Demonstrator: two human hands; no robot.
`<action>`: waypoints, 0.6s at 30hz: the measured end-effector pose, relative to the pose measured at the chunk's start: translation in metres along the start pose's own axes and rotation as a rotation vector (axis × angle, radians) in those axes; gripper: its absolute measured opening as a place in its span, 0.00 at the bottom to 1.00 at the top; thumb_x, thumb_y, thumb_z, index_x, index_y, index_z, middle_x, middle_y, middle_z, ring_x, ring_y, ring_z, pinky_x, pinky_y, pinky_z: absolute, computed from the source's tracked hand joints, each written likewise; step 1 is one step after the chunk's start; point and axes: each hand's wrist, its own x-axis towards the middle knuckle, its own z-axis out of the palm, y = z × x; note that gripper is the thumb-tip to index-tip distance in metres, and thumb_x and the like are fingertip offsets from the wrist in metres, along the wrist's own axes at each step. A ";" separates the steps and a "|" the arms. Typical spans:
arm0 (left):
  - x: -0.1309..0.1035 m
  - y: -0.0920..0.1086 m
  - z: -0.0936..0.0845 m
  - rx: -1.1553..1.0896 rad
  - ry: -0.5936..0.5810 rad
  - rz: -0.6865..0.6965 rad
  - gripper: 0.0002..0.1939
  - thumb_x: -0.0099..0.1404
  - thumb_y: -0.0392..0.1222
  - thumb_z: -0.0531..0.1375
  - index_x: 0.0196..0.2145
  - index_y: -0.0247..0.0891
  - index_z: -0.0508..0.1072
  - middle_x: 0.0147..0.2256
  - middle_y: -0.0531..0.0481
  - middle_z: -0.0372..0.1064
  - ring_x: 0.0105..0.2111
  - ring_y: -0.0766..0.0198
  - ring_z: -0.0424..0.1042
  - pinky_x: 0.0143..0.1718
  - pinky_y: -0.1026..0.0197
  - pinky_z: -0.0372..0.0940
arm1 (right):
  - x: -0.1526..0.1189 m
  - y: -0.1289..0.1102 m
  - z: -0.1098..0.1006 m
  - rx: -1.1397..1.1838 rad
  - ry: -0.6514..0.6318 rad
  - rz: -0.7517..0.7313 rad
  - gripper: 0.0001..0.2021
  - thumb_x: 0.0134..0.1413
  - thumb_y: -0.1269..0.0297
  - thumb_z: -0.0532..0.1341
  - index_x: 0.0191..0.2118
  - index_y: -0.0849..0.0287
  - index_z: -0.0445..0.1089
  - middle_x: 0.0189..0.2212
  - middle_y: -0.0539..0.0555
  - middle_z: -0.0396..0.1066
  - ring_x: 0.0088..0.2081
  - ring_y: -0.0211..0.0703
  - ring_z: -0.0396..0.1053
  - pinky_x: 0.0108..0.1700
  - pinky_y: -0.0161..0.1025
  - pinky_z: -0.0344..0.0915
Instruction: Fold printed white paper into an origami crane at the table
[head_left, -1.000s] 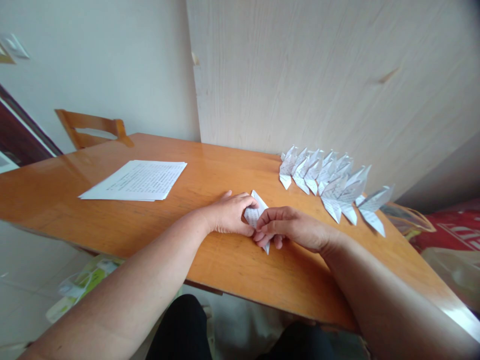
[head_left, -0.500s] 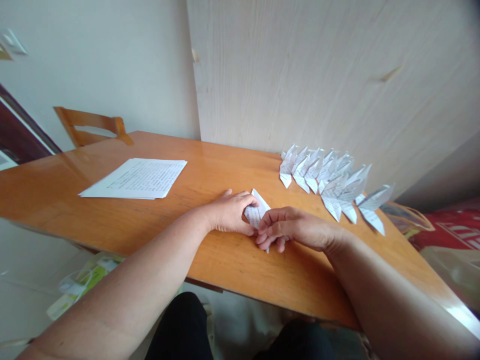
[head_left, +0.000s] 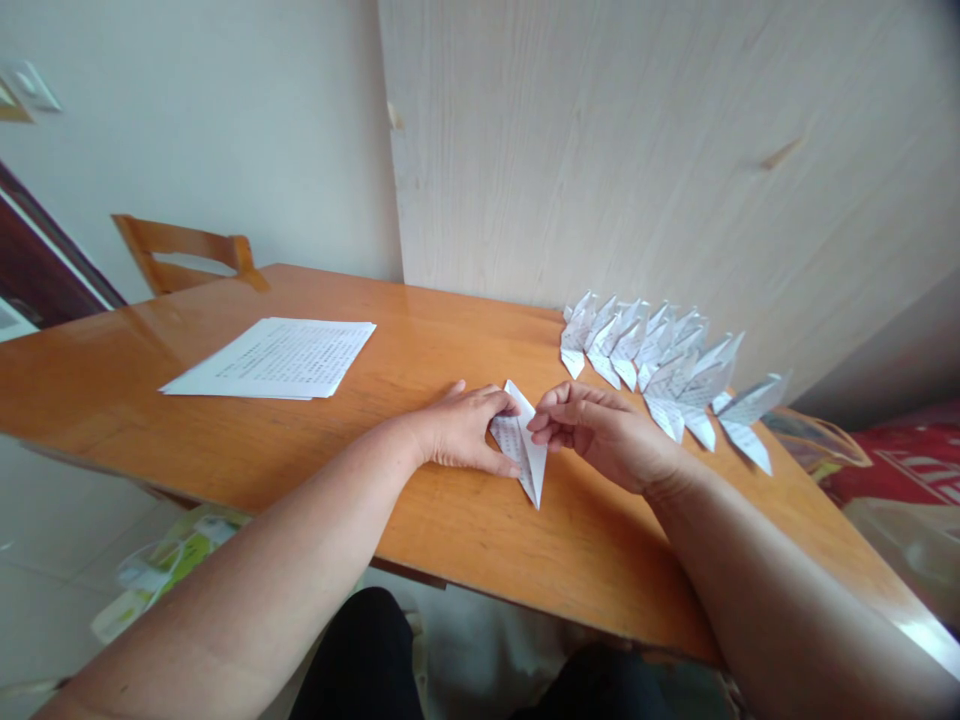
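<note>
A small folded paper (head_left: pixel 531 455) with printed text lies on the wooden table (head_left: pixel 420 510), its long point toward the near edge. My left hand (head_left: pixel 469 428) grips its left side, thumb at the lower part and fingers at the upper part. Against its right side, my right hand (head_left: pixel 589 425) is closed, thumb and curled fingers pinched at the raised flap. The exact contact of those fingertips is partly hidden. Beyond my right hand, several folded paper pieces (head_left: pixel 682 370) stand in rows, each with upright pointed flaps.
A stack of printed sheets (head_left: pixel 270 360) lies on the table's left part. Behind the table rises a pale wood panel (head_left: pixel 600 150). There is a wooden chair (head_left: pixel 184 245) at the far left end and a red bag (head_left: pixel 907 465) beyond the right edge.
My right hand has moved up from the paper's lower tip to its right side. The long point and white flap now show. My left hand has stayed in place.
</note>
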 end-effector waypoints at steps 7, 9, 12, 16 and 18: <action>0.001 0.002 -0.001 0.025 -0.008 -0.004 0.38 0.51 0.66 0.66 0.54 0.44 0.65 0.56 0.47 0.65 0.56 0.48 0.64 0.63 0.45 0.46 | 0.014 0.017 0.016 -0.501 0.178 -0.131 0.05 0.56 0.68 0.60 0.38 0.57 0.72 0.31 0.50 0.73 0.31 0.39 0.69 0.35 0.37 0.64; 0.001 0.001 0.000 0.027 0.000 0.007 0.38 0.50 0.66 0.66 0.53 0.45 0.65 0.56 0.47 0.66 0.56 0.47 0.64 0.62 0.45 0.46 | 0.015 0.019 0.019 -0.800 0.183 -0.236 0.07 0.56 0.71 0.59 0.37 0.57 0.74 0.32 0.50 0.73 0.32 0.39 0.69 0.36 0.37 0.63; 0.002 -0.001 0.002 0.009 0.013 0.040 0.36 0.51 0.65 0.66 0.53 0.48 0.65 0.56 0.50 0.67 0.56 0.49 0.65 0.62 0.45 0.46 | 0.014 0.021 0.023 -1.069 0.053 -0.375 0.11 0.58 0.75 0.56 0.38 0.57 0.76 0.33 0.51 0.72 0.36 0.40 0.69 0.40 0.37 0.63; 0.002 -0.004 0.005 -0.001 0.040 0.029 0.38 0.50 0.66 0.66 0.54 0.49 0.64 0.58 0.50 0.65 0.56 0.50 0.65 0.62 0.46 0.46 | 0.010 0.022 0.025 -1.236 -0.070 -0.416 0.13 0.64 0.73 0.54 0.42 0.57 0.76 0.37 0.54 0.71 0.39 0.41 0.69 0.43 0.37 0.63; 0.002 -0.004 0.006 0.002 0.044 0.017 0.38 0.50 0.66 0.66 0.54 0.48 0.63 0.58 0.50 0.65 0.56 0.50 0.65 0.63 0.46 0.46 | 0.009 0.023 0.026 -1.287 -0.083 -0.406 0.12 0.65 0.73 0.54 0.43 0.58 0.75 0.39 0.56 0.71 0.40 0.42 0.69 0.43 0.37 0.63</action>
